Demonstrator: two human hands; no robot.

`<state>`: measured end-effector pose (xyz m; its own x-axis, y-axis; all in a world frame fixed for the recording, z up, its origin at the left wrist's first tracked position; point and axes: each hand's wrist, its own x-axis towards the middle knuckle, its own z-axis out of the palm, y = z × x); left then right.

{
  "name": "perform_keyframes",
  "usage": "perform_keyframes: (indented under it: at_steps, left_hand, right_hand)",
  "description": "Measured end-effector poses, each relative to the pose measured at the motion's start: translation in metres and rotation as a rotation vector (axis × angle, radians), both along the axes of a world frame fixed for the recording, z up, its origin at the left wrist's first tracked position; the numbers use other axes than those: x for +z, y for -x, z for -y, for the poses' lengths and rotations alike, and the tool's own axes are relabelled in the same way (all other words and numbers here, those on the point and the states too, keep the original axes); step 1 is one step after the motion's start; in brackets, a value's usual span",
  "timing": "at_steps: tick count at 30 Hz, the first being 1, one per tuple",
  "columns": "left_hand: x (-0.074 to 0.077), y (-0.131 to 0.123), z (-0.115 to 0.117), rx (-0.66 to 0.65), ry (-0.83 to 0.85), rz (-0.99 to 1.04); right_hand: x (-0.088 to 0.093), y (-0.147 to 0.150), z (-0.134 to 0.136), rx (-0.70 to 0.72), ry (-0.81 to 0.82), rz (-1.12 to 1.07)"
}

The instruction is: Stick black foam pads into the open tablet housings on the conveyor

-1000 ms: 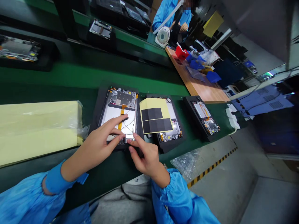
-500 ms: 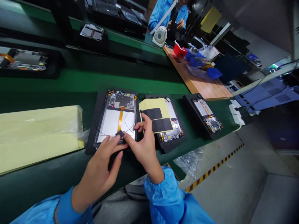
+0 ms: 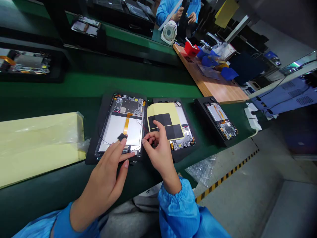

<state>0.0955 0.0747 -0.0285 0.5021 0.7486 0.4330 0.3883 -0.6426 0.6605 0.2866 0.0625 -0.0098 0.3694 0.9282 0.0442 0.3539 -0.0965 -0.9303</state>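
Observation:
An opened tablet [image 3: 114, 129] with a circuit board, pale battery and orange ribbon cable lies on a black foam pad in front of me. My left hand [image 3: 105, 173] reaches over its near edge, thumb apart, with a small piece of black tape [image 3: 122, 137] at its fingertips above the battery. Over the right edge, my right hand [image 3: 158, 148] pinches thumb against index finger on a thin wire [image 3: 141, 125] that runs to the tablet. Just beyond that hand, a yellow backing sheet [image 3: 153, 109] carrying black tape pieces covers part of a second opened tablet [image 3: 184, 142].
Farther right rests another opened tablet [image 3: 220, 120] on a thick black block. A bagged yellow stack [image 3: 39, 145] occupies the left. Behind are a white fan [image 3: 169, 32], a wooden table [image 3: 210, 84] with coloured bins, and a co-worker in blue [image 3: 163, 13].
My right hand has let go of the black tape and moved right, now pinching the wire. The tape stays at my left fingertips, slightly farther left.

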Motion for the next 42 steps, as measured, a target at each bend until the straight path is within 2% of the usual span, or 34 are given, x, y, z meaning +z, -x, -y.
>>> perform_keyframes:
  at_steps: [8,14,19,25,28,33,38,42]
  left_hand:
    - [0.001,0.011,-0.024,-0.097,-0.149,-0.071]
    - [0.007,0.02,-0.037,-0.154,-0.134,-0.17]
    - [0.014,0.012,-0.042,-0.147,-0.077,-0.168]
    - [0.017,-0.004,-0.059,-0.342,-0.151,-0.187]
    - [0.015,-0.005,-0.061,-0.317,-0.105,-0.169]
    - [0.01,-0.006,-0.045,-0.219,-0.089,-0.142]
    - [0.006,-0.011,-0.036,-0.174,-0.107,-0.132]
    - [0.009,-0.011,-0.039,-0.192,-0.092,-0.131]
  right_hand:
    - [-0.004,0.008,-0.004,-0.007,-0.062,-0.168]
    - [-0.01,0.005,-0.001,0.01,-0.055,-0.195]
    - [-0.014,0.003,0.002,0.003,-0.051,-0.226]
    - [-0.011,-0.001,-0.002,0.018,-0.014,-0.293]
    - [-0.006,-0.006,-0.006,0.026,0.02,-0.334]
    - [0.001,-0.01,-0.019,0.029,0.075,-0.386]
    - [0.006,-0.013,-0.04,0.004,0.101,-0.294]
    - [0.006,-0.019,-0.062,-0.047,0.103,-0.228]
